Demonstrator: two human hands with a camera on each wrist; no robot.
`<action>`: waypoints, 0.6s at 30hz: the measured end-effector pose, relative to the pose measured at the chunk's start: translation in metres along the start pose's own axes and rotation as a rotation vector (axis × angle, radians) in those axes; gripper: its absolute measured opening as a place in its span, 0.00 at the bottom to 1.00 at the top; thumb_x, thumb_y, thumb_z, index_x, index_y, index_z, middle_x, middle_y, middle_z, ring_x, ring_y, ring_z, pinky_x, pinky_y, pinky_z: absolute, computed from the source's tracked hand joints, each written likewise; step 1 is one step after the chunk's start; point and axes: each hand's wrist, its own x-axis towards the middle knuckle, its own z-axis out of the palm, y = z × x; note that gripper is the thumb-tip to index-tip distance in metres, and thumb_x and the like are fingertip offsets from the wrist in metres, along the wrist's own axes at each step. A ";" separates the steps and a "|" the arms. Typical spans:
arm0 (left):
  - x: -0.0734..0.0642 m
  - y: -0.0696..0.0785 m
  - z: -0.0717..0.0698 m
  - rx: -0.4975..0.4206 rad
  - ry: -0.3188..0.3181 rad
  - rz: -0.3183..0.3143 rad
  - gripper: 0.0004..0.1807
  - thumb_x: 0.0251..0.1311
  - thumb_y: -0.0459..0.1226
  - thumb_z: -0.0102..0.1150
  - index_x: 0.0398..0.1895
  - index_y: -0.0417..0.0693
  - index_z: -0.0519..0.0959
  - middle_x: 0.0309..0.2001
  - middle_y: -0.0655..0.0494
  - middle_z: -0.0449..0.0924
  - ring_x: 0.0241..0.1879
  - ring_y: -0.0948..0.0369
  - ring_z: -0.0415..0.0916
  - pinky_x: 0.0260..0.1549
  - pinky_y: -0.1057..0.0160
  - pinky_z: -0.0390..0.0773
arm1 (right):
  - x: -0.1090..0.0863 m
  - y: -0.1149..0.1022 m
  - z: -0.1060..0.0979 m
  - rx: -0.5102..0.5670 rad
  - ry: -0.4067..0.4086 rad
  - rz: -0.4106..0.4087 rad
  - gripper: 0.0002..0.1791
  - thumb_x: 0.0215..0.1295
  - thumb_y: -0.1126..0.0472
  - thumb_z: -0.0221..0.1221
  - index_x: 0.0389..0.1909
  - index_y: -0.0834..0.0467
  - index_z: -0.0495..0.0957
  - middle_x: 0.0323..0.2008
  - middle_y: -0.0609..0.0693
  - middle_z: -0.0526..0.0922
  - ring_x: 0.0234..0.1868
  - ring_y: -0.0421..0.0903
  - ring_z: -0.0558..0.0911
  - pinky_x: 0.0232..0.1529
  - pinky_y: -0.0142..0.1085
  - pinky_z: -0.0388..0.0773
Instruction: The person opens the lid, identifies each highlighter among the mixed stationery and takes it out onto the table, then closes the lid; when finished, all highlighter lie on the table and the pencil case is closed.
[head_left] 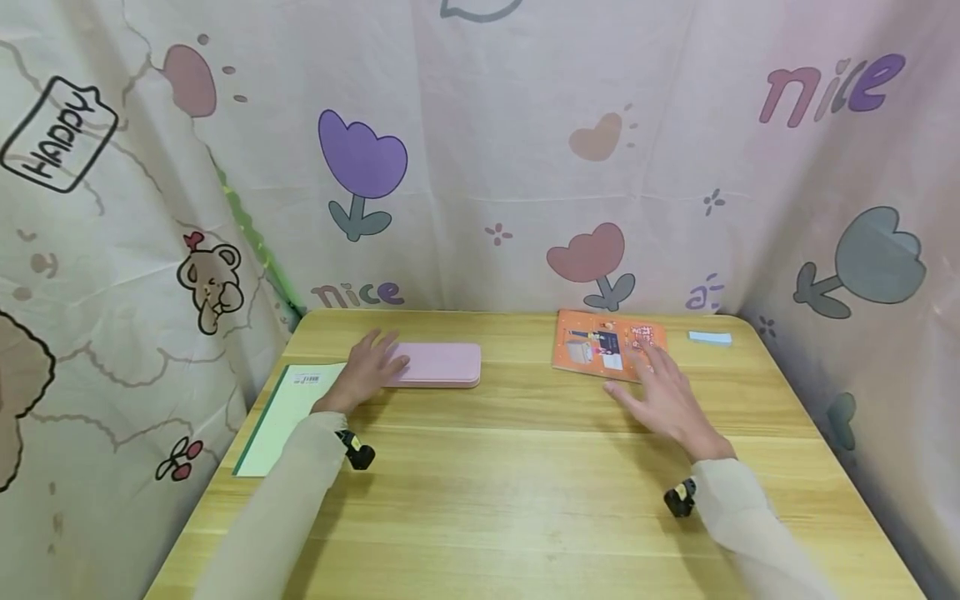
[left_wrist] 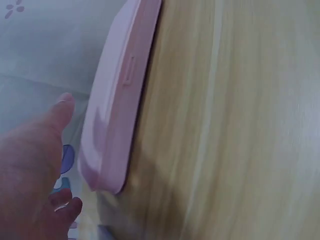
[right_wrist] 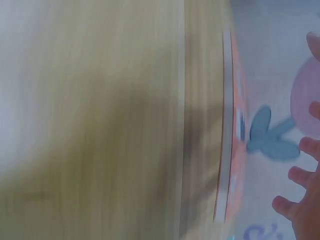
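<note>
My left hand [head_left: 365, 371] is held over the left end of a pink pencil case [head_left: 441, 364], its thumb and fingers spread and nothing between them. In the left wrist view a gap shows between the thumb and the closed pencil case [left_wrist: 111, 107]. Over the near right corner of an orange picture-covered book [head_left: 588, 346] hovers my right hand [head_left: 663, 393], fingers apart and holding nothing. The right wrist view has the spread fingertips [right_wrist: 300, 175] apart from the book [right_wrist: 231, 135], which lies flat.
Beneath and beside the left forearm lies a pale green notebook [head_left: 281, 417] with a darker green spine. A small light-blue strip [head_left: 709, 338] lies at the table's back right. Patterned curtains [head_left: 480, 167] hang round the back and sides of the wooden table [head_left: 510, 500].
</note>
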 end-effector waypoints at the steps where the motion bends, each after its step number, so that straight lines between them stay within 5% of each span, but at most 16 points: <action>1: 0.001 0.000 0.003 -0.011 -0.003 -0.006 0.40 0.85 0.53 0.51 0.88 0.44 0.55 0.88 0.32 0.41 0.85 0.28 0.41 0.79 0.22 0.51 | 0.004 -0.005 0.004 0.007 -0.001 -0.008 0.49 0.79 0.30 0.54 0.90 0.49 0.51 0.89 0.63 0.45 0.85 0.75 0.49 0.76 0.82 0.48; 10: 0.002 0.002 0.018 -0.031 -0.028 -0.034 0.38 0.83 0.51 0.55 0.87 0.44 0.59 0.87 0.33 0.47 0.85 0.33 0.47 0.82 0.27 0.52 | 0.026 -0.051 0.032 0.084 0.007 -0.097 0.46 0.78 0.30 0.56 0.88 0.44 0.56 0.90 0.57 0.47 0.88 0.68 0.49 0.80 0.78 0.51; 18: -0.013 0.003 0.023 -0.064 -0.017 -0.032 0.38 0.81 0.52 0.59 0.85 0.48 0.64 0.87 0.36 0.49 0.84 0.34 0.51 0.79 0.26 0.56 | 0.049 -0.096 0.059 0.107 -0.026 -0.198 0.49 0.76 0.29 0.56 0.89 0.48 0.56 0.89 0.58 0.49 0.87 0.68 0.54 0.80 0.75 0.54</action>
